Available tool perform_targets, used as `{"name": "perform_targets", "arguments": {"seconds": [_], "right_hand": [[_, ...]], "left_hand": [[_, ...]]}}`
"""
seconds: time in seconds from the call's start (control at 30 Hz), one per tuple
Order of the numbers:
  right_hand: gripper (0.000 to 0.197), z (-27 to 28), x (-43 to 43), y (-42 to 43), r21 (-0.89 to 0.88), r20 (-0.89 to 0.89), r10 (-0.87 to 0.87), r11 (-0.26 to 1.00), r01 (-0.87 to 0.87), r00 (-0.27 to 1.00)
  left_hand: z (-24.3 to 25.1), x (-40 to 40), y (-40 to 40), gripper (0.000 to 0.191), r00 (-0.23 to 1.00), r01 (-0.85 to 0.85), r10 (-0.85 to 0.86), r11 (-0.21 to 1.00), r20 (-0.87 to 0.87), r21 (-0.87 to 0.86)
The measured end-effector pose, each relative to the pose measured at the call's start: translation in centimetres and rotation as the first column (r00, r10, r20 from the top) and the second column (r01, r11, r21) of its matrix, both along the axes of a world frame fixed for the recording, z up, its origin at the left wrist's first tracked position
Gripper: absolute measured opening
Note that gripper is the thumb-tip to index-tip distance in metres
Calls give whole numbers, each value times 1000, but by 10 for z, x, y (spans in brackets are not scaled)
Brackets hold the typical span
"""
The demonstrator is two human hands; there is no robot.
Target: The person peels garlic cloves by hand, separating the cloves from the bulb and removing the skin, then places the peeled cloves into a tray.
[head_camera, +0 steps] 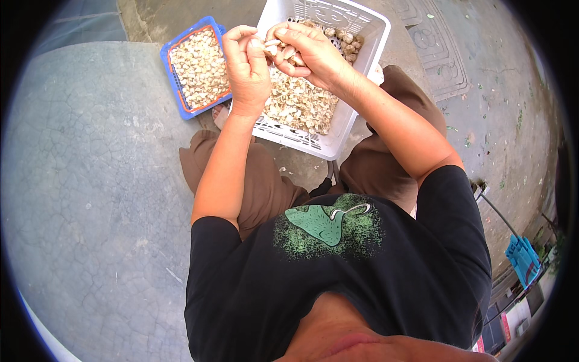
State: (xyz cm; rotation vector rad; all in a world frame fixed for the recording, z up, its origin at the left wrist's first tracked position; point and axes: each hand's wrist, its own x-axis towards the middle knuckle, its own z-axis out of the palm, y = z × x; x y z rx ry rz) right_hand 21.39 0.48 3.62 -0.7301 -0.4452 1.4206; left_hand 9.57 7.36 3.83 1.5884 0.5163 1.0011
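Above a white plastic crate point(353, 102), my two hands meet over pieces of garlic. My left hand point(249, 72) pinches a garlic clove point(271, 44) between thumb and fingertips. Curled beside it, my right hand point(312, 52) holds several garlic cloves point(289, 53), partly hidden by its fingers. Pale garlic skins point(303, 106), perhaps with some cloves among them, cover the near part of the crate. Whole garlic bulbs point(350, 43) sit along its far right side. To the left, a blue plastic basket point(184, 108) with an orange-red inner rim is filled with separated garlic cloves point(199, 68).
The crate stands between my knees, over a concrete floor point(99, 158) with fine cracks. Scraps of skin lie on the ground near my feet. A blue dustpan point(523, 260) with a long handle is off to the right. Dark-blue sheeting point(81, 22) lies at the far left.
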Motion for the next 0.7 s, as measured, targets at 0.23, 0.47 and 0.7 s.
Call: {"name": "perform_targets", "arguments": {"seconds": [0.23,0.47,0.7], "right_hand": [[21,0,-8,2,100,369,-71,994,36,927],[17,-4,-7,3,62,-84,35,998,-30,996],[18,-28,52,32,-19,-588,-154,984,176,794]], "left_hand": [[-10,-1,6,13,994,-63,78,982,-79,180],[-8,-11,4,12,998,-43,42,999,-54,-8],[-24,-28,5,24,878,225,81,800,-471,557]]}}
